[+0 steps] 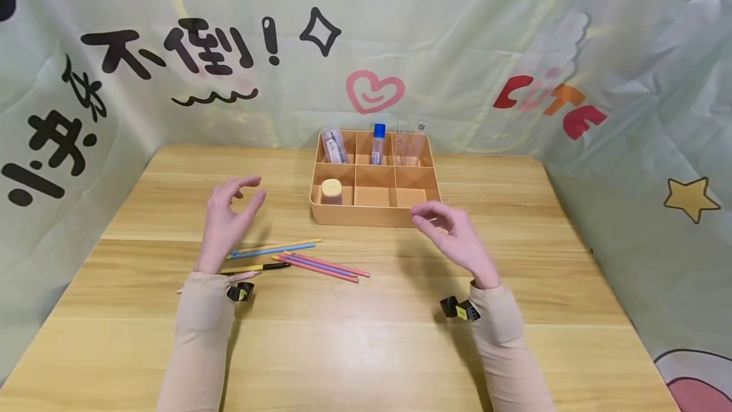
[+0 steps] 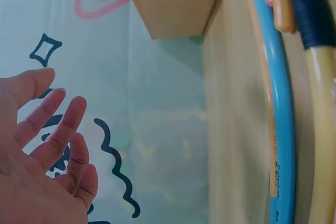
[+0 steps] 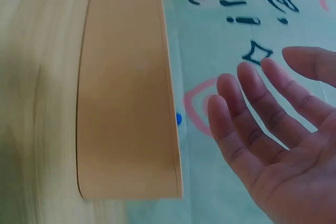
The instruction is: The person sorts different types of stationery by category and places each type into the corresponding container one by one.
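Observation:
Both hands hover above a wooden table [image 1: 354,336], each holding nothing. My left hand [image 1: 231,212] hangs with relaxed fingers over several coloured pencils [image 1: 297,259] lying in a loose row; the blue pencil [image 2: 275,129] runs close past the left wrist camera. My right hand [image 1: 448,234] floats with loosely bent fingers just in front of the right corner of an orange divided tray [image 1: 374,213]. In the right wrist view the tray's side wall [image 3: 126,93] stands left of my open palm [image 3: 278,145]. A small yellow-lidded jar [image 1: 331,190] sits in the tray's near left cell.
The tray's back cells hold a pale case [image 1: 334,144], a blue-capped tube [image 1: 378,143] and clear containers [image 1: 410,142]. A printed cloth backdrop [image 1: 366,43] wraps the table at the back and sides.

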The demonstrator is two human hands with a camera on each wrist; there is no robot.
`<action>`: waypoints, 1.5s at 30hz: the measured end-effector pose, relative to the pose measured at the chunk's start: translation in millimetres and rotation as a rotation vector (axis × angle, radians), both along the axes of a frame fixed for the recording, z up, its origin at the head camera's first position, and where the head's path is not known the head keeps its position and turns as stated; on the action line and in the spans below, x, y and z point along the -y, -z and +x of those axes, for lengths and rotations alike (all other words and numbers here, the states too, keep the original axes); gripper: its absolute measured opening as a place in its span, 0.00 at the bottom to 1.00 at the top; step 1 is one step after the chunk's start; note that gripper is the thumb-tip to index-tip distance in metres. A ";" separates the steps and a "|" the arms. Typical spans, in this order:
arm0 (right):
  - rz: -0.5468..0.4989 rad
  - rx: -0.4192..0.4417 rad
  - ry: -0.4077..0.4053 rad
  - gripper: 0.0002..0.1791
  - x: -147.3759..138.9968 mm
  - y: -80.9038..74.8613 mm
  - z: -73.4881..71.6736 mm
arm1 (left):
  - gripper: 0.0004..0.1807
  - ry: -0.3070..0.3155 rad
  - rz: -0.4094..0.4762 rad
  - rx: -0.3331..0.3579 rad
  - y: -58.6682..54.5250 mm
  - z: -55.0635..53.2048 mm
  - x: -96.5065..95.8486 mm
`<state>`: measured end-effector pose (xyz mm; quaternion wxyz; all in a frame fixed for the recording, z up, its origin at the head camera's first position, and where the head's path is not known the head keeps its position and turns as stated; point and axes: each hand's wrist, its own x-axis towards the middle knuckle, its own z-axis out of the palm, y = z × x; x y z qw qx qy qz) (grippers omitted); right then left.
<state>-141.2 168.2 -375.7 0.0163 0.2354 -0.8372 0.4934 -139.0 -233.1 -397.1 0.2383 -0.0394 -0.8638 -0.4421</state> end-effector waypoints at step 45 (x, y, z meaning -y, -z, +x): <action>0.509 0.013 -0.304 0.02 90.1 55.9 15.7 | 0.17 0.016 0.029 -0.016 0.1 -0.1 1.0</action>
